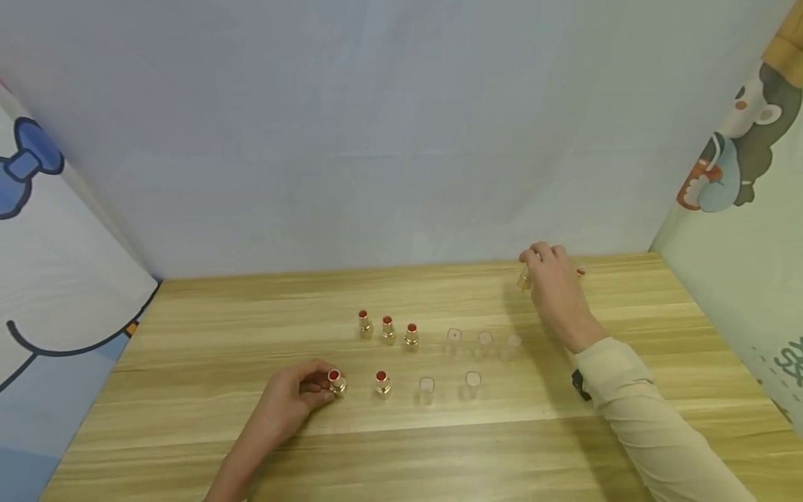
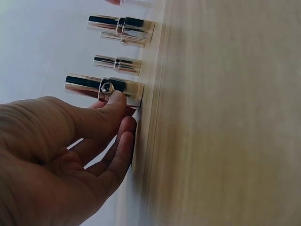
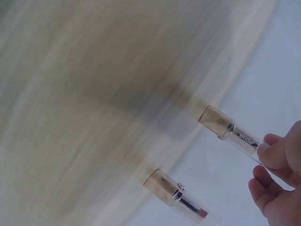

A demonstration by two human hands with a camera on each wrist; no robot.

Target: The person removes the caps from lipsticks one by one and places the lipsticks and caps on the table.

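My left hand pinches an uncapped lipstick low on its gold tube, thumb against the round stud. It stands upright, red tip up. Beside it is another uncapped lipstick; behind are three more, among them a middle lipstick. At the back right, my right hand grips a lipstick by its clear cap, fingertips near the cap's top. Whether its gold base touches the table cannot be told. A second capped lipstick stands close by, mostly behind the hand in the head view.
Several clear caps stand on the wooden table right of the uncapped lipsticks: a front cap, another front cap and a back row with a middle cap. A pale cloth wall borders the table's back edge.
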